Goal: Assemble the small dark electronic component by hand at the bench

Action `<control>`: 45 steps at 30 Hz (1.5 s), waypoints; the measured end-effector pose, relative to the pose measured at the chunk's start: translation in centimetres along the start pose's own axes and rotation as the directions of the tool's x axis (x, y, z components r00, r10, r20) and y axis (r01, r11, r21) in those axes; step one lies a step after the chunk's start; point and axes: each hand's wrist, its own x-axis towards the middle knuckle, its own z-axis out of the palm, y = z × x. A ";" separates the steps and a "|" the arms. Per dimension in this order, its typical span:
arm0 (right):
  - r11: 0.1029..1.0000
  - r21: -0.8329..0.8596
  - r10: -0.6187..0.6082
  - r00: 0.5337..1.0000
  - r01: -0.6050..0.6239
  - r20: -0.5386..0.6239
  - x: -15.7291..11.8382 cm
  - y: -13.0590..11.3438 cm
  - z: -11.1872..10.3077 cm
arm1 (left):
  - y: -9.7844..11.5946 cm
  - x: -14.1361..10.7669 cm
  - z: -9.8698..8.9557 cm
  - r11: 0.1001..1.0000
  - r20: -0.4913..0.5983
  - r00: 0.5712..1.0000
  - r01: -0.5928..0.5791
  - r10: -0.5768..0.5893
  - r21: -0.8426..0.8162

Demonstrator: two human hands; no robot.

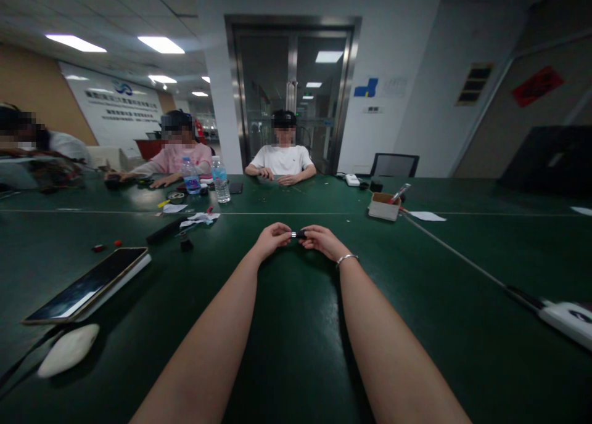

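Between my two hands is a small black stick with a shiny silver end (295, 235); its exact kind is too small to make out. My left hand (274, 238) pinches it at the silver end. On the black end, the fingers of my right hand (324, 240) are closed, and they cover part of it. Both forearms reach out over the dark green table (296, 325), with the hands just above or on its surface. A silver bracelet (346, 259) circles my right wrist.
Left lie a phone (92, 285) propped on a white box, a white mouse-like object (69, 350), paper scraps (200, 219) and water bottles (221, 180). At the right are a small box with a pen (383, 208) and a corded white power strip (568, 319). Several people sit across the table.
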 end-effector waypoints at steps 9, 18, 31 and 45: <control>1.000 -0.005 -0.004 1.000 0.004 0.006 0.3 0.2 -0.2 | 0.3 0.0 0.3 0.999 -0.021 0.999 0.044 -0.045 -0.027; 1.000 0.022 -0.008 1.000 0.008 0.000 0.2 0.2 -0.2 | 0.8 -0.2 0.4 0.995 -0.034 0.995 0.094 -0.095 -0.045; 1.000 0.009 -0.005 1.000 0.005 0.003 -0.1 0.0 0.1 | -0.3 0.4 0.1 0.999 -0.034 0.999 0.023 -0.024 -0.027; 0.999 0.032 -0.016 1.000 0.016 0.004 -0.1 0.1 -0.2 | -0.3 0.2 0.1 1.000 -0.013 1.000 0.004 -0.004 0.009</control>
